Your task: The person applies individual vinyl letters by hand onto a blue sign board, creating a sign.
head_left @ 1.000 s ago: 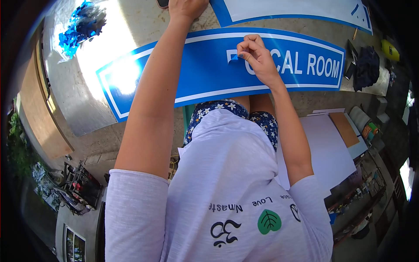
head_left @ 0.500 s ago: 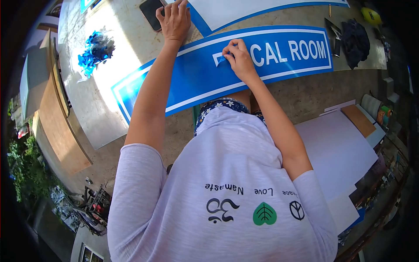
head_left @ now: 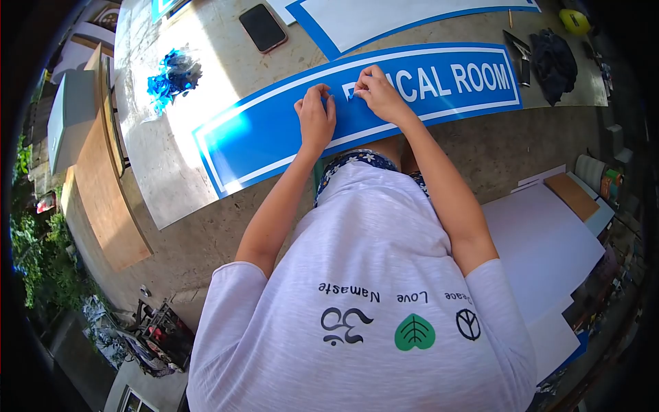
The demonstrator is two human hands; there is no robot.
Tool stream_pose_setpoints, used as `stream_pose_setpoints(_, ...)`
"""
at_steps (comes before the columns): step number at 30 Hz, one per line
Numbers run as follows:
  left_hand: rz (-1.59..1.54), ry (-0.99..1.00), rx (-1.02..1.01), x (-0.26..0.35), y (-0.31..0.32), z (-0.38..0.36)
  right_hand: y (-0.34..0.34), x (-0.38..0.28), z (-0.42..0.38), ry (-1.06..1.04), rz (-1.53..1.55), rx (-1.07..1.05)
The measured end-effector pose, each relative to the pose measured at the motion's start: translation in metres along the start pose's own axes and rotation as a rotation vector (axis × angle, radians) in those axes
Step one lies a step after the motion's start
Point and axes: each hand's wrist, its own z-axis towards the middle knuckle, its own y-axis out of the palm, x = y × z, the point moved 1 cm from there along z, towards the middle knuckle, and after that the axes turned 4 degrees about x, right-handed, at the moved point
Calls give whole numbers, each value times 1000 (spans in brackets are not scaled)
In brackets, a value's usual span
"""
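Long blue sign w/ white border & white lettering [head_left: 274, 130] lies along the near edge of the grey table [head_left: 237, 75]. R hand [head_left: 383, 98] has its grip clamped on a small blue film piece [head_left: 354, 95] by the lettering; L hand [head_left: 316, 122] is just beside, can't tell if its grip's closed. Beyond: black phone [head_left: 263, 28], blue-edged white sheet [head_left: 384, 19]; dark cloth [head_left: 553, 67] nr the sign's R end.

Long blue sign [head_left: 268, 147], white-lettered, flat on the table [head_left: 165, 196]

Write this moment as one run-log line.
left hand over long, white-lettered blue sign, nothing visibly held | right hand pinching thin blue film on it | black rectangular phone, crumpled blue scraps on grey table
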Motion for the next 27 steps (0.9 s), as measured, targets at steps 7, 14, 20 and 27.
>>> stream_pose_setpoints(7,180,161,62,3,5,-3,-1,-16,-11,-7,-175,39)
stream_pose_setpoints(14,227,193,78,4,5,-3,-1,-17,-21,76,-106,74)
stream_pose_setpoints(20,242,200,75,2,7,-4,-5,-14,-33,89,-19,135)
stream_pose_setpoints(27,250,190,75,2,7,-5,-19,-28,-48,107,7,109)
